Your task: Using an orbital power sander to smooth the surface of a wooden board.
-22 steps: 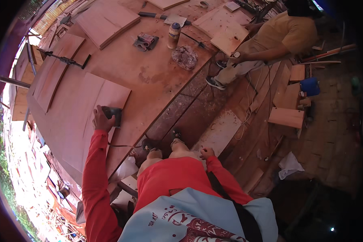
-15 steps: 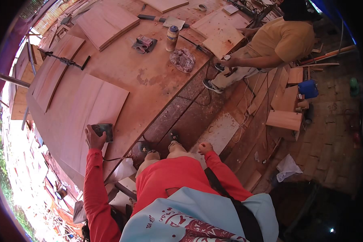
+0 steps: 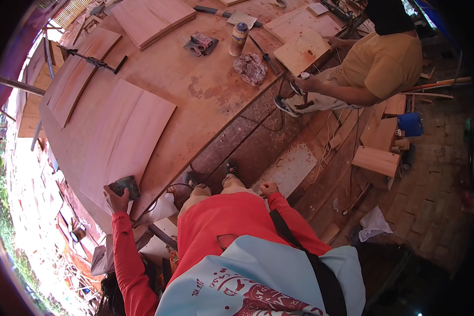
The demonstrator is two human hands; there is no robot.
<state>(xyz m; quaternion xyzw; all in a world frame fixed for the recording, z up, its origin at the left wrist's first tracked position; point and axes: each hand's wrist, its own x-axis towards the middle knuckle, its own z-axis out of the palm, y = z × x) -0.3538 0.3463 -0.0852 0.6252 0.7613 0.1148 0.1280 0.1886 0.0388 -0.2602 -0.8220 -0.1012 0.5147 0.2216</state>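
My left hand (image 3: 116, 199) grips a dark, boxy electric sander (image 3: 125, 187) with its fingers wrapped round it. The sander lies at the near end of a pale reddish wooden panel (image 3: 129, 129), close to the table's near edge. A dark cord shows beside my left wrist, though where it joins the sander is hidden. My right hand (image 3: 269, 189) hangs beside my red-clad waist, its fingers curled, with nothing visible in it. It is away from the table.
On the wooden table (image 3: 195, 113) are more panels (image 3: 151, 20), a bar clamp (image 3: 95, 60), a bottle (image 3: 238, 39), sandpaper-like pieces (image 3: 199, 45) and a crumpled plastic bag (image 3: 250, 69). Another person (image 3: 379, 63) works at the far right. Planks and a blue container (image 3: 410, 124) lie right.
My left hand has drawn the sander back toward me along the panel, to its near end. The view has shifted slightly. My right hand stays at my side.
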